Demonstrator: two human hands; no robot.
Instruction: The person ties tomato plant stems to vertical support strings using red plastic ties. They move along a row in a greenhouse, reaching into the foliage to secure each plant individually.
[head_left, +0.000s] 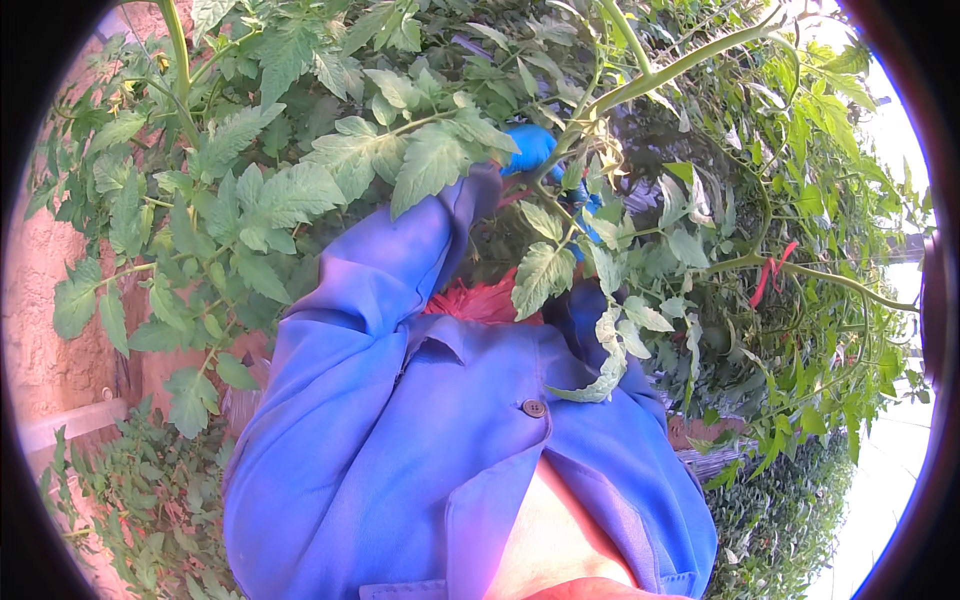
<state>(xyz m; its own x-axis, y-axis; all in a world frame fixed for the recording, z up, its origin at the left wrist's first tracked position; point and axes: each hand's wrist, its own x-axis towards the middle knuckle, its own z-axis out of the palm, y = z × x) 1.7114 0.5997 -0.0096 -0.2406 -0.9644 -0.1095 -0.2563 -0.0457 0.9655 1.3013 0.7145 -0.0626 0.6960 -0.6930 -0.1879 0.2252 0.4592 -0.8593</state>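
Note:
My left hand, in a blue glove, is raised beside a thick tomato stem. Leaves and the stem hide its fingers. Just below it, a thin red strip runs close to the stem. My right hand, also gloved in blue, is behind the same stem and its leaves; only patches of the glove show. What either hand grips is hidden. A bundle of red plastic strips hangs at the front of my blue jacket, below the hands.
Dense tomato foliage surrounds both arms. A red tie is knotted around a side stem at right. Yellowish flowers hang near my hands. An earthen wall and a pale bar stand at left.

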